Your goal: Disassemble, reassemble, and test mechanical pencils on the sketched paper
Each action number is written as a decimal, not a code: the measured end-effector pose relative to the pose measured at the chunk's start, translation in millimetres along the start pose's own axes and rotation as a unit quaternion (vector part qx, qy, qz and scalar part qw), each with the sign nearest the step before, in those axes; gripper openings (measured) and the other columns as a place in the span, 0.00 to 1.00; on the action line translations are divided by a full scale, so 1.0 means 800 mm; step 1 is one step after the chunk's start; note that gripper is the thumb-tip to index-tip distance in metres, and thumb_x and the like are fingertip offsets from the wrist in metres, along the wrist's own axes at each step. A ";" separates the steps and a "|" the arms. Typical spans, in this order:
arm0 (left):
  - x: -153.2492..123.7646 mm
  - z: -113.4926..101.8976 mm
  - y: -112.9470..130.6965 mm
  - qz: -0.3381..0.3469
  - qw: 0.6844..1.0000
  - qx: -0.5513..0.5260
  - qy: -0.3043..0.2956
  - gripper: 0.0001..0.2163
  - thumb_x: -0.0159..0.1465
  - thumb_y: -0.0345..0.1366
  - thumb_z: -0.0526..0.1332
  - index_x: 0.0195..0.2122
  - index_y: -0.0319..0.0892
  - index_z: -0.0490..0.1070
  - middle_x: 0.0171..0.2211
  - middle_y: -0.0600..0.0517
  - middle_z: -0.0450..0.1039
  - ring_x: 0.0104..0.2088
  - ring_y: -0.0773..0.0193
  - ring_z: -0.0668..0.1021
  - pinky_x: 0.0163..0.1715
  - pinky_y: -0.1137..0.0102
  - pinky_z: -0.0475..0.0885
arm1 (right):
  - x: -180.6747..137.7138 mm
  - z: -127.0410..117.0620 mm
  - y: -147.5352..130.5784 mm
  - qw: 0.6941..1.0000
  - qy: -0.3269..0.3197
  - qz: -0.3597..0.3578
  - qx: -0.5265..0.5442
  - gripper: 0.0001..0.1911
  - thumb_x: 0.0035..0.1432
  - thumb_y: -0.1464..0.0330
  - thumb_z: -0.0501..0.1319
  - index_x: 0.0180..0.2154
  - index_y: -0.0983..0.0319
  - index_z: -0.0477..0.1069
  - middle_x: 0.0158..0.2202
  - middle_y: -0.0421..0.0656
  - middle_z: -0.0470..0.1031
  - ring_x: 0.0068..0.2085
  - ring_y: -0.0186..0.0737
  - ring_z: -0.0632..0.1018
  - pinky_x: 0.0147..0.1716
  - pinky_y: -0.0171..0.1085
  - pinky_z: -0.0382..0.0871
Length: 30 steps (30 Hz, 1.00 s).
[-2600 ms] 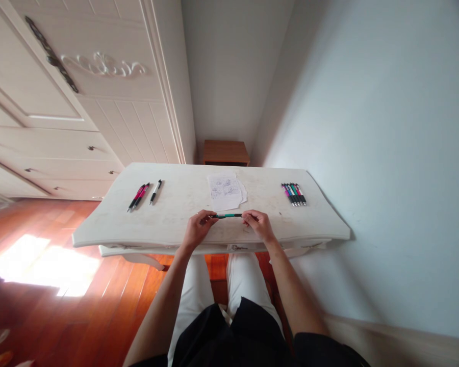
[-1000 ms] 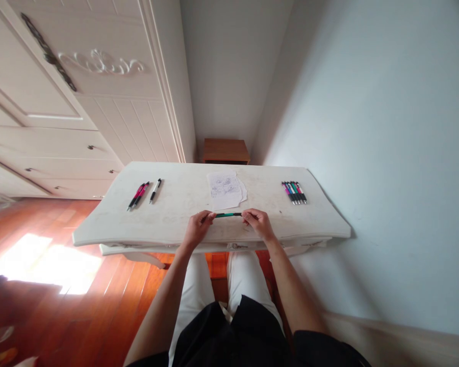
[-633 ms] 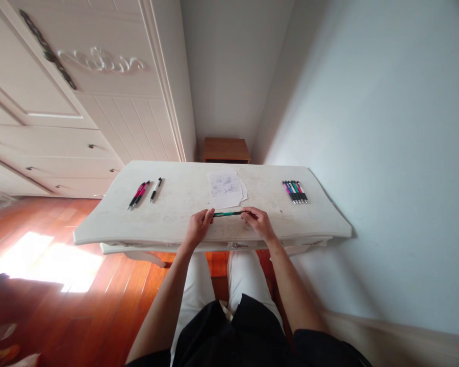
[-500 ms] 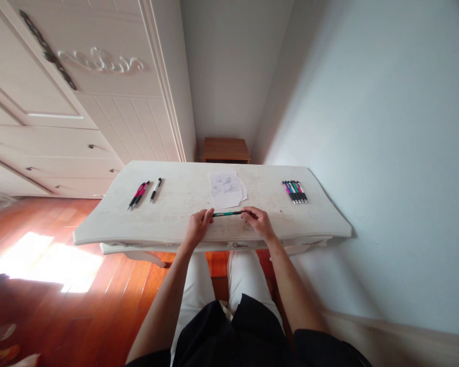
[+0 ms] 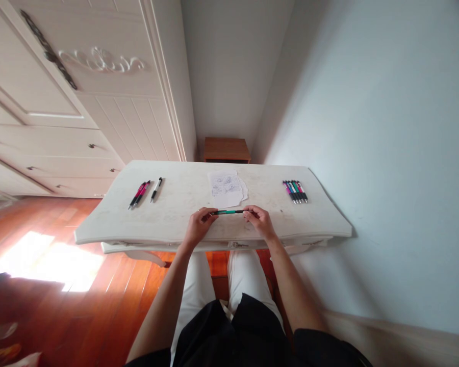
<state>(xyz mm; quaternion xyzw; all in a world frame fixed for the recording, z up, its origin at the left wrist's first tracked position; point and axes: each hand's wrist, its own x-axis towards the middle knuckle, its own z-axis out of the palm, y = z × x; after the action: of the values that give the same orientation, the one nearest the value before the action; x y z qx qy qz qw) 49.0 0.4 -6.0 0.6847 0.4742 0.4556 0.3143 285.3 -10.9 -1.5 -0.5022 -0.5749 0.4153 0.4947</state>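
Observation:
I hold a green and black pen (image 5: 229, 212) level above the near edge of a white table (image 5: 176, 214). My left hand (image 5: 199, 225) pinches its left end and my right hand (image 5: 258, 220) pinches its right end. Just beyond the pen lies a sheet of paper (image 5: 226, 188) covered in scribbles. Three pens (image 5: 145, 191), two pink and one white, lie at the table's left. A row of several coloured pens (image 5: 295, 192) lies at its right.
A white wardrobe with drawers (image 5: 72, 102) stands to the left. A small brown wooden cabinet (image 5: 225, 150) sits behind the table. A plain wall (image 5: 367, 127) runs along the right. Red wooden floor (image 5: 61, 285) shows below, with a sunlit patch.
Both hands keep their grip on the pen's ends. The pen and hands have shifted only slightly over the table's near edge.

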 end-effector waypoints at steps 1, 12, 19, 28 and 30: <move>0.000 -0.001 0.001 0.000 1.000 0.007 -0.003 0.09 0.60 0.40 0.61 0.37 0.43 0.76 0.33 0.50 0.76 0.32 0.63 0.76 0.35 0.70 0.70 | 0.000 0.000 0.000 1.000 0.000 -0.002 0.001 0.15 0.52 0.59 0.63 0.36 0.63 0.74 0.25 0.40 0.73 0.26 0.35 0.73 0.26 0.33 0.69; -0.003 -0.005 0.012 -0.049 0.999 0.012 -0.002 0.18 0.65 0.48 0.51 0.28 0.41 0.70 0.25 0.52 0.73 0.29 0.64 0.75 0.33 0.72 0.67 | -0.001 -0.001 0.003 1.000 0.027 -0.008 -0.009 0.15 0.53 0.58 0.62 0.37 0.62 0.74 0.25 0.40 0.72 0.27 0.36 0.73 0.28 0.34 0.70; -0.001 0.000 0.001 -0.055 0.998 -0.024 0.032 0.13 0.62 0.43 0.57 0.40 0.40 0.73 0.25 0.52 0.73 0.27 0.64 0.76 0.32 0.71 0.69 | 0.003 -0.001 0.012 0.994 0.102 -0.001 0.032 0.14 0.52 0.60 0.62 0.36 0.62 0.73 0.24 0.38 0.70 0.25 0.34 0.71 0.26 0.32 0.67; 0.000 0.000 -0.004 -0.066 0.994 -0.017 0.088 0.12 0.60 0.39 0.58 0.42 0.40 0.74 0.26 0.52 0.74 0.27 0.65 0.76 0.31 0.71 0.70 | 0.004 0.000 0.015 0.990 0.139 0.005 0.027 0.15 0.52 0.59 0.61 0.37 0.63 0.73 0.25 0.39 0.72 0.26 0.34 0.73 0.28 0.33 0.68; -0.001 0.000 -0.005 -0.067 0.992 -0.019 0.102 0.11 0.60 0.38 0.59 0.42 0.41 0.74 0.28 0.52 0.75 0.27 0.66 0.76 0.31 0.71 0.70 | 0.004 0.000 0.017 0.987 0.156 0.005 0.026 0.15 0.52 0.59 0.61 0.38 0.63 0.73 0.26 0.39 0.73 0.27 0.35 0.73 0.28 0.33 0.69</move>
<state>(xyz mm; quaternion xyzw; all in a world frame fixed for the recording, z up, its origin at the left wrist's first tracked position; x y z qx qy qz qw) 47.7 1.5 -10.0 0.5956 0.5396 0.5097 0.3071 287.2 -5.4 -13.9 -0.5509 -0.4773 0.3487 0.5892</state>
